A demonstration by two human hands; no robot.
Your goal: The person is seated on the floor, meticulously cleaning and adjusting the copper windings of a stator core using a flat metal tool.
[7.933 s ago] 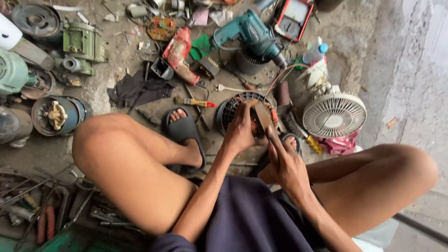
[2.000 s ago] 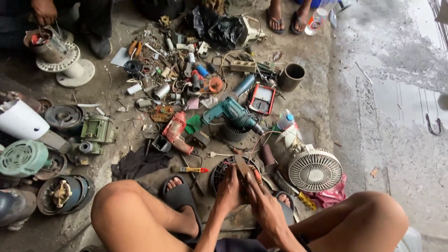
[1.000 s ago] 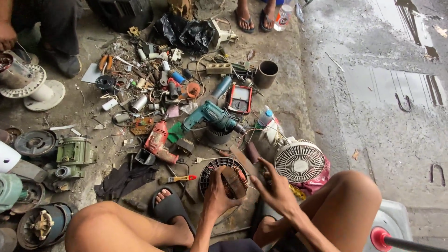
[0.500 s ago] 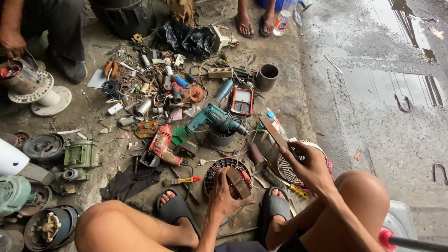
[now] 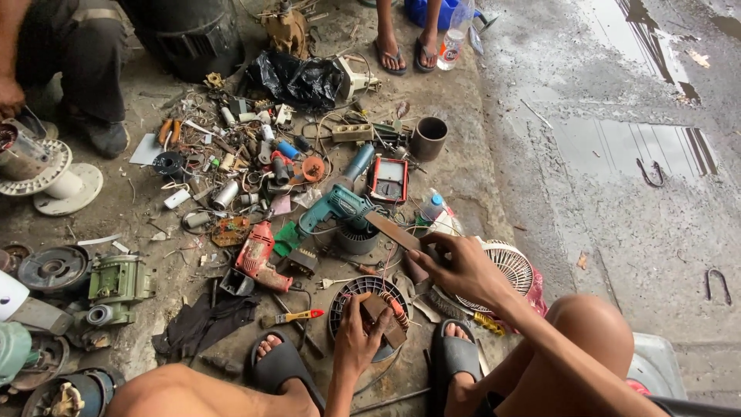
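Note:
I sit on the ground with my feet in black sandals. My left hand (image 5: 356, 337) grips a small brown wooden block (image 5: 382, 315) that rests on a round black motor stator (image 5: 356, 293) with copper windings, between my feet. My right hand (image 5: 461, 268) is raised to the right of it and holds a flat rusty metal strip (image 5: 391, 230), which points up and left toward a teal power drill (image 5: 333, 208).
Tools and motor parts litter the concrete: a red drill (image 5: 258, 256), a red multimeter (image 5: 387, 180), a white fan guard (image 5: 511, 266), a screwdriver (image 5: 297, 316), a dark pipe piece (image 5: 428, 137), a green motor (image 5: 116, 282). Other people sit at the top left and top centre. Wet pavement lies right.
My right hand has lifted the metal strip off the stator and carried it up and to the right, then lowered it a little. My left hand stays on the block.

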